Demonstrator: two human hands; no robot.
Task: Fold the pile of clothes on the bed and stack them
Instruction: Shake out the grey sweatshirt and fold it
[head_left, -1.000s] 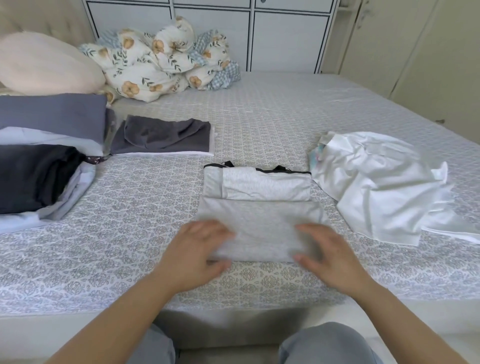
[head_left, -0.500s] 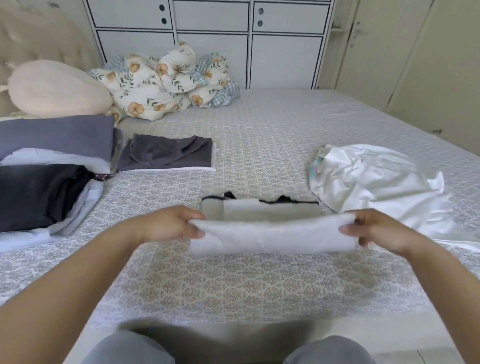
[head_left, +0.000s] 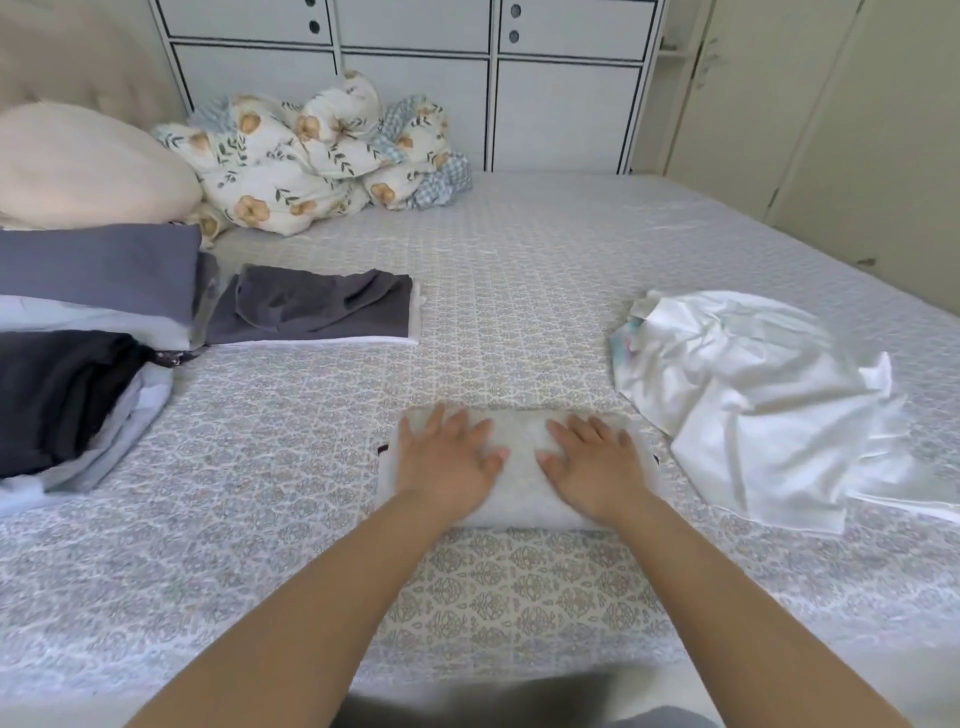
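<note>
- Pressing down on a folded grey garment (head_left: 522, 467), both hands are lying flat with fingers straight and slightly spread; neither is pinching or curling round the cloth.
- The left hand (head_left: 447, 462) is covering the garment's left part, its fingers pointing away from the person.
- The right hand (head_left: 592, 467) is resting on the right part, thumb turned toward the left hand, a strip of grey cloth showing between the two.
- The garment is lying on the bed (head_left: 519, 312) near its front edge, folded into a compact rectangle, with a bit of dark trim peeking out at its left side.
- A white heap (head_left: 753, 400) of unfolded clothing is lying crumpled just to the right of the garment, not touching the hands.
- A dark grey fold (head_left: 317, 312) is sitting flat on a white piece farther back on the left, well apart from the hands.
- A stack (head_left: 78, 364) of grey, white and black folded items is occupying the far left edge.
- A floral quilt (head_left: 311, 161) is lying bunched at the far side of the bed, beside a cream pillow (head_left: 88, 166).
- White cabinets (head_left: 415, 78) are standing behind the bed.
</note>
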